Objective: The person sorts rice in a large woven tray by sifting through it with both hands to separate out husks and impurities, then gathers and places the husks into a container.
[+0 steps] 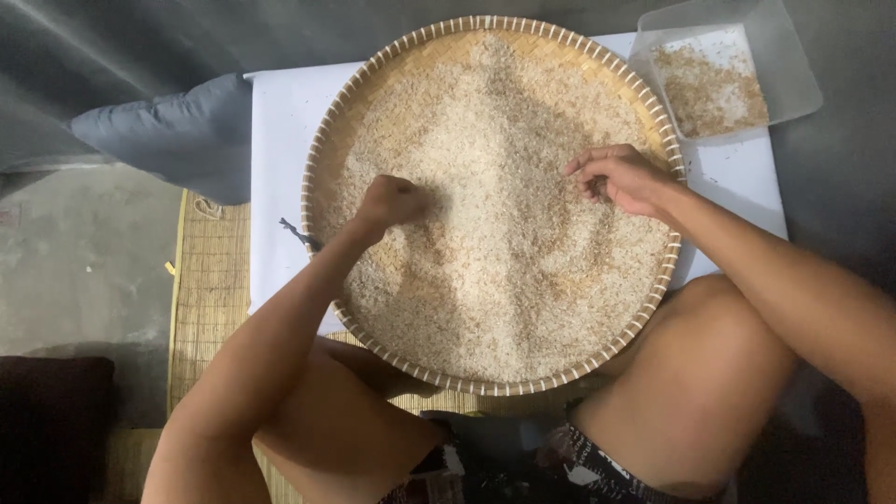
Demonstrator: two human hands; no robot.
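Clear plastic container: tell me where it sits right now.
In the head view, the clear plastic container sits at the upper right, on the corner of the white cloth, just beyond the round woven tray of rice and above the right hand.

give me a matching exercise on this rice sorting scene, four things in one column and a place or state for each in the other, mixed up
Things:
1. left hand
2. right hand
3. clear plastic tray
4. grey cushion

Places or states:
A. beyond the woven tray's far right rim, holding a small heap of brownish husks
B. closed into a loose fist on the grain, left of the woven tray's middle
C. on the floor to the left of the white cloth
D. fingertips pinched together over the grain near the woven tray's right rim

Pairs: 1-B, 2-D, 3-A, 4-C

The round woven tray rests on the white cloth.
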